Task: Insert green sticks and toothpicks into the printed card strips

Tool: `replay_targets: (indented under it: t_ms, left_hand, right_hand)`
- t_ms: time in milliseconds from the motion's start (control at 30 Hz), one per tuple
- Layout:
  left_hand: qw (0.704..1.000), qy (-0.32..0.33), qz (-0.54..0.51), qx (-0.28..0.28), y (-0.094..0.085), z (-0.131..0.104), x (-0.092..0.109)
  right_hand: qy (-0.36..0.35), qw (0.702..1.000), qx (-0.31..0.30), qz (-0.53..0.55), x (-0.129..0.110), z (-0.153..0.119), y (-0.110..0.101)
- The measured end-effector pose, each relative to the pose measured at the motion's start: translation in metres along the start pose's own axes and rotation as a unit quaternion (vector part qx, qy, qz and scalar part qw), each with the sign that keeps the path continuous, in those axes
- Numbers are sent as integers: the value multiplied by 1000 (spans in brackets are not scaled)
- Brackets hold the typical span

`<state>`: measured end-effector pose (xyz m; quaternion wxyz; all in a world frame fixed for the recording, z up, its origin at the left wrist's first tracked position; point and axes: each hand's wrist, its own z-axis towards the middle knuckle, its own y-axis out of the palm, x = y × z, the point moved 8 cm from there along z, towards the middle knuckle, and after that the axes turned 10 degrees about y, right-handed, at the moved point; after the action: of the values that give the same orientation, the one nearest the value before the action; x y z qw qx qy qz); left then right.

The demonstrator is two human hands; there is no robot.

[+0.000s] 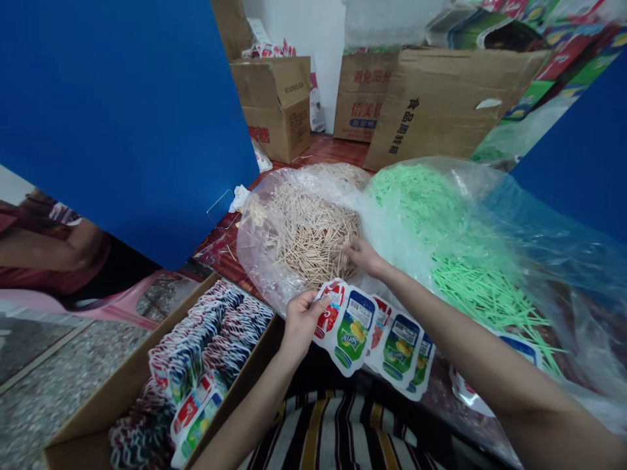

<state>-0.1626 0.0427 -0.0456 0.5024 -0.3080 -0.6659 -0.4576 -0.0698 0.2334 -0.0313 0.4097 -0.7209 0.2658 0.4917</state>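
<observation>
My left hand (304, 324) pinches a bottle-shaped printed packet (356, 331) by its left side; it has a red half and a blue-green half with a lemon picture. Several matching packets (400, 349) lie overlapped at the table edge just right of it. At the right edge of a heap of thin tan sticks (313, 228), in a clear plastic bag, is my right hand (363, 256). Its fingers are bent together at the sticks, and what lies between the fingertips is too small to make out. My right forearm crosses above the packets.
An open carton (122, 385) of stacked packets stands at the lower left. Bright green sticks (480, 287) spill from a clear bag on the right. Cardboard boxes (445, 104) line the back. Blue panels (122, 117) flank the table; another person's arm (44, 245) shows at left.
</observation>
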Motion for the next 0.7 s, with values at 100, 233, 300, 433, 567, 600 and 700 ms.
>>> replay_targets:
  t_ms: [100,233,300,433,567,600,700]
  left_hand:
    - [1000,5,0,2,0,0,1]
    - [1000,4,-7,0,-1,-1,1]
    - [1000,3,-9,-2,0,-1,0]
    - [1000,-7,-9,9,0,0,1]
    - [1000,-16,-20,7,3,2,1]
    - [1000,-16,-23,6,4,2,1]
    - [999,-21,-33,4,7,2,0]
  right_hand:
    - [18,999,6,41,3,-3,2]
    - [32,996,22,83,3,-5,4]
    - [37,993,28,110,1,-7,4]
    - [29,986,48,160,-10,-15,0]
    - [-14,968,29,248,-35,-33,-1]
    - [-33,961,15,274,-43,-40,0]
    - [-72,948,-16,309,-63,-59,3]
